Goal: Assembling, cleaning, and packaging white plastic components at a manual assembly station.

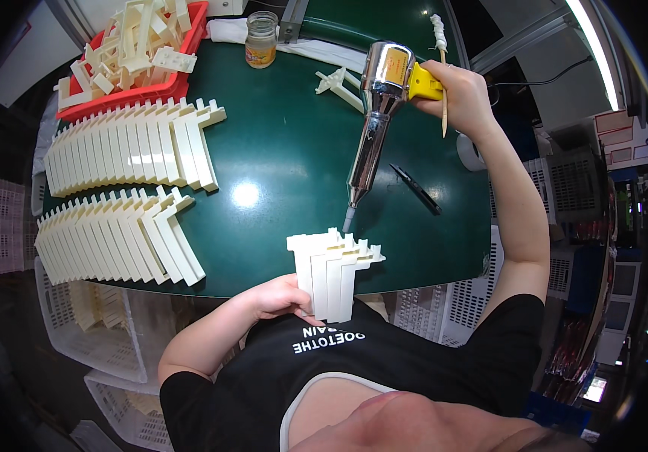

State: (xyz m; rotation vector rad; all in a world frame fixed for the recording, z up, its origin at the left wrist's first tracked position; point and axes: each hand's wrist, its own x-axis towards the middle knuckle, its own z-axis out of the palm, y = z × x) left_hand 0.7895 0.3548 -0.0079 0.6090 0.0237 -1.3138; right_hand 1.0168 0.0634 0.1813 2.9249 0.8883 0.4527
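Observation:
My left hand (282,296) is closed around the lower part of a fan of several cream L-shaped plastic parts (326,282), held upright at the table's near edge. In my right hand (465,98) is the yellow handle of a silver hot air gun (385,75), which points down toward me. Its narrow nozzle tip ends just above the notched upper ends of the held parts; I cannot tell whether it touches them. The same right hand also grips a thin wooden stick (444,120) with a white wrapped end.
Two rows of similar cream parts, a far row (132,147) and a near row (117,237), lie on the green table (263,135) at left. Behind them stands a red tray (199,26) of loose pieces. A glass jar (261,41), a loose cream piece (339,87) and a black pen (416,188) lie further off.

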